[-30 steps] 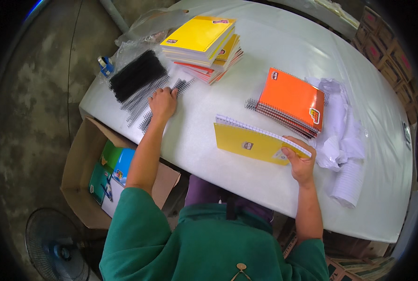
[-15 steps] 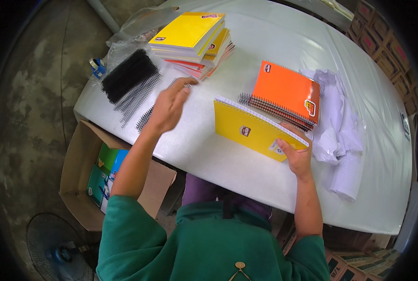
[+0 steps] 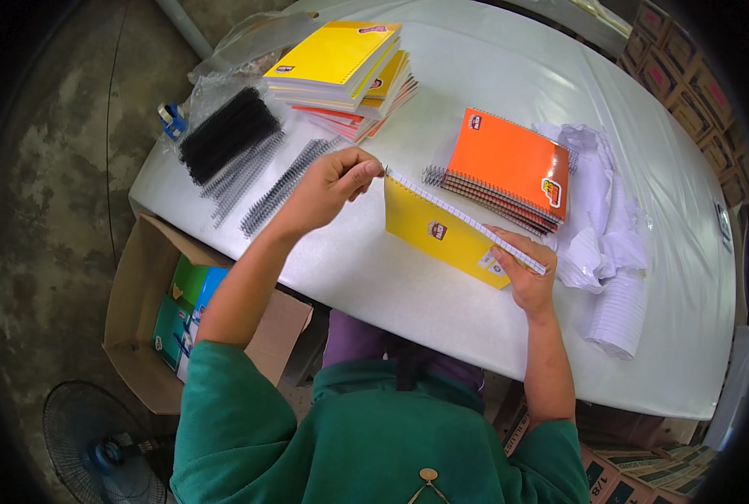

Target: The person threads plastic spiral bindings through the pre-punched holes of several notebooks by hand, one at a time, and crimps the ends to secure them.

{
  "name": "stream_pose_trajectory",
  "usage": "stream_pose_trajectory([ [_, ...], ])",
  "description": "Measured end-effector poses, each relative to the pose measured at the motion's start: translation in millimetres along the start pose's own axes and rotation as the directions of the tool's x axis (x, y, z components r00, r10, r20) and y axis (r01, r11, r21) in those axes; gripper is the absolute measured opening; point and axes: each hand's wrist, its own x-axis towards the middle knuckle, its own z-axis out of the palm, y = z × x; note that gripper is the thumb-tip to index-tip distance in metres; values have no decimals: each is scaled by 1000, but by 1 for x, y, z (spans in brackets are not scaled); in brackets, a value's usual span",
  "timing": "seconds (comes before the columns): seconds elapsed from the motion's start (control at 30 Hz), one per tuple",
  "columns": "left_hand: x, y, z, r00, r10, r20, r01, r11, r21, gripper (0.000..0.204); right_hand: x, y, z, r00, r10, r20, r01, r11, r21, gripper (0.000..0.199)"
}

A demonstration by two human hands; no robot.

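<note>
My right hand [image 3: 524, 270] grips a yellow notebook [image 3: 433, 231] by its right end, thumb on the cover. The notebook stands on edge, tilted, with its punched white page edge upward. At its upper left corner my left hand [image 3: 341, 186] is closed in a pinch. A short dark bit of spiral binding wire shows at those fingertips; most of it is hidden. Beside my left hand lies a row of loose spiral wires [image 3: 286, 185] on the table. Beyond the notebook sits a stack of orange spiral-bound notebooks [image 3: 509, 164].
A stack of yellow and orange notebooks [image 3: 332, 55] stands at the far left. Near it lie a dense black bundle of spiral wires [image 3: 230, 134] and a blue tape dispenser [image 3: 173, 120]. Crumpled white wrapping [image 3: 593, 235] lies right. An open carton [image 3: 135, 336] and a fan [image 3: 97, 445] stand lower left.
My left hand has moved right from the loose spiral wires to the yellow notebook's upper left corner, its fingers now pinched. My right hand keeps hold of the notebook, nearly in place.
</note>
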Motion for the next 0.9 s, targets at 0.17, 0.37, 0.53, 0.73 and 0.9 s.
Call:
stream_pose_trajectory([
  [0.17,-1,49,-10,983,101,150,-163,855,493,31,-1,-4,1,996,79,-46,-78,997,12,26],
  [0.37,10,65,-8,956,32,293,-256,585,770,24,-7,16,-2,985,170,-11,-170,985,16,27],
  [0.53,7,56,-1,870,391,301,-416,254,873,18,-1,3,9,999,23,34,-14,971,-240,31],
  [0.73,6,70,2,890,263,371,-417,143,898,14,-2,2,16,995,-92,29,96,951,-292,37],
  [0.9,40,98,-23,809,567,153,-271,129,954,51,-5,2,12,997,-83,-5,77,942,-327,37],
])
